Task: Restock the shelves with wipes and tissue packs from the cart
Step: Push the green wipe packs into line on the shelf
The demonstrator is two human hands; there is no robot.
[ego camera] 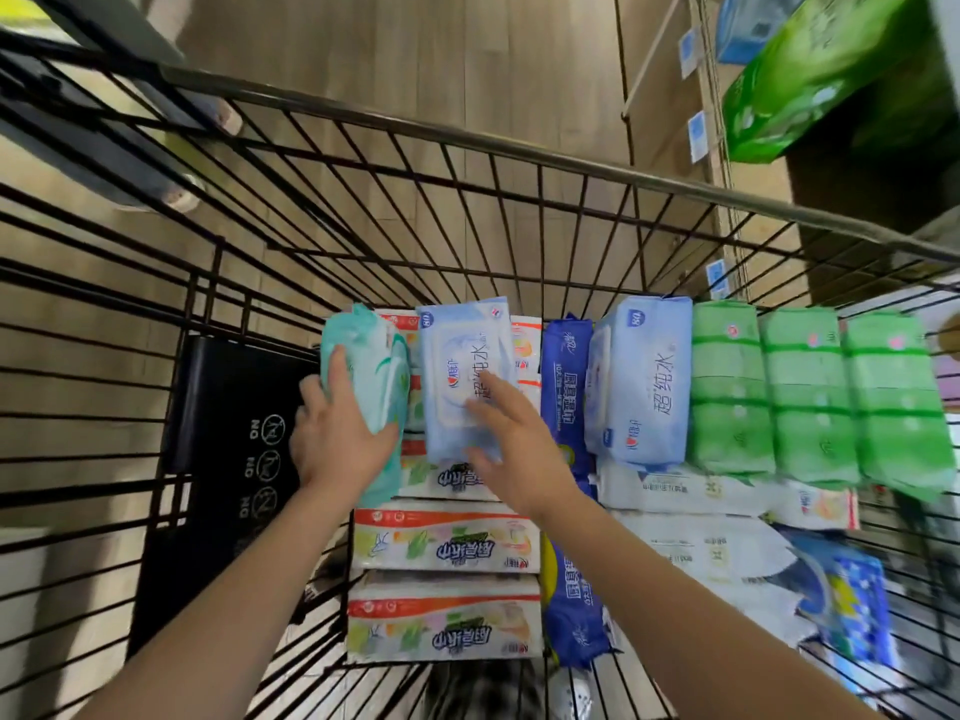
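- The left hand (pixel 340 439) grips a teal wipes pack (pixel 382 376) at the left end of the load, thumb on its face and fingers curled round its left edge; the right hand (pixel 514 439) is spread with straight fingers, its fingertips (pixel 480 387) lying on a pale blue wipes pack (pixel 457 356) just beside the teal one (whether they press or only touch, I cannot tell).
- The black wire cart (pixel 467 132) fills most of the view; both forearms reach down into it.
- A shelf unit (pixel 753 241) stands past the cart's right corner; a green box (pixel 810 70) sits on it, blurred.
- A black panel (pixel 234 444) printed with white "NO" signs lies against the cart's left side, touching neither pack.
- Three green tissue packs (pixel 808 397) stand side by side at the right, touching one another.
- Two white packs with orange bands (pixel 447 537) lie stacked toward the viewer, below the held packs.
- A second pale blue wipes pack (pixel 641 381) stands between the green packs and a dark blue pack (pixel 566 376); white packs (pixel 675 491) lie under it.
- A blue patterned pack (pixel 852 600) lies at the near right.
- Small blue price tags (pixel 698 135) hang on the shelf edges.
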